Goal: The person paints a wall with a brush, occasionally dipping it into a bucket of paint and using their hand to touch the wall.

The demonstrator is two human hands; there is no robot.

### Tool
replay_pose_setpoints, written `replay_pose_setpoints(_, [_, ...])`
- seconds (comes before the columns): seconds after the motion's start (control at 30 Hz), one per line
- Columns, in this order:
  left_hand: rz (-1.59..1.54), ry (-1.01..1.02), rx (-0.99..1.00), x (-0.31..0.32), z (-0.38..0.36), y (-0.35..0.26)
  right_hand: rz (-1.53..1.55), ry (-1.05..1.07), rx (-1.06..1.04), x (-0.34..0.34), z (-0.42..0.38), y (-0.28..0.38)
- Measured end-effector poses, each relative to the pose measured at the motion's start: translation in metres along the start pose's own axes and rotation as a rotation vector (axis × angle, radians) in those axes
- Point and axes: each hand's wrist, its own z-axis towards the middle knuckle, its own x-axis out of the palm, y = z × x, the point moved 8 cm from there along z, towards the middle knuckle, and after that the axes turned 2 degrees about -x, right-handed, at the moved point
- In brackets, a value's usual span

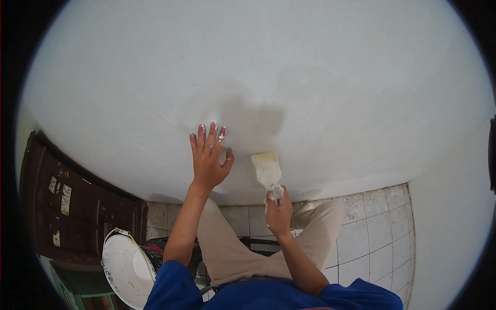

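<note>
In the head view my left hand (208, 161) is raised before the white wall (330, 93), fingers spread and fingertips spotted with white paint. It holds nothing. My right hand (279, 213) grips the handle of a wide paintbrush (267, 169), its bristles pointing up toward the wall. White paint coats the brush's lower part and my right thumb and fingers. Darker shadows of the hand and brush fall on the wall above them.
A white bucket (124, 268) with a yellowish handle stands at my lower left. Behind it is a dark brown door (82, 206) with stickers, and a green piece of furniture (77, 284). White floor tiles (374, 227), paint-spotted along the wall, lie beneath my legs.
</note>
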Motion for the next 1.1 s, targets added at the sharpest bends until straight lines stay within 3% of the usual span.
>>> replay_pose_setpoints(0.03, [-0.001,-0.002,-0.002,0.000,0.000,0.000,0.017,-0.004,0.022,-0.003,-0.001,-0.001])
replay_pose_setpoints(0.13, [-0.009,-0.013,-0.015,0.002,0.002,-0.003,-0.046,-0.160,-0.369,-0.023,0.005,0.075])
replay_pose_setpoints(0.23, [-0.019,-0.018,-0.033,0.000,-0.001,-0.005,0.088,-0.150,-0.314,-0.029,0.028,0.132])
replay_pose_setpoints(0.33, [-0.033,-0.023,-0.049,0.001,0.001,-0.007,0.015,-0.055,-0.294,-0.012,0.066,0.155])
replay_pose_setpoints(0.43, [-0.028,-0.009,-0.052,0.000,0.000,-0.009,0.023,-0.098,-0.234,0.003,0.058,0.125])
replay_pose_setpoints(0.57, [-0.016,0.022,-0.031,-0.002,-0.001,-0.007,0.066,0.118,0.078,0.005,0.012,0.022])
replay_pose_setpoints(0.67, [-0.030,0.026,-0.037,-0.001,-0.001,-0.007,0.216,0.060,0.204,-0.005,-0.005,0.017])
replay_pose_setpoints(0.87, [-0.059,-0.018,-0.083,0.001,-0.002,-0.012,0.233,-0.042,-0.284,-0.010,0.044,0.158])
replay_pose_setpoints(0.97, [-0.047,0.029,-0.086,0.000,-0.002,-0.011,-0.022,-0.083,-0.351,0.010,0.069,0.131])
replay_pose_setpoints(1.1, [-0.073,0.001,-0.081,-0.009,0.004,-0.015,-0.104,-0.095,-0.211,0.022,0.034,0.054])
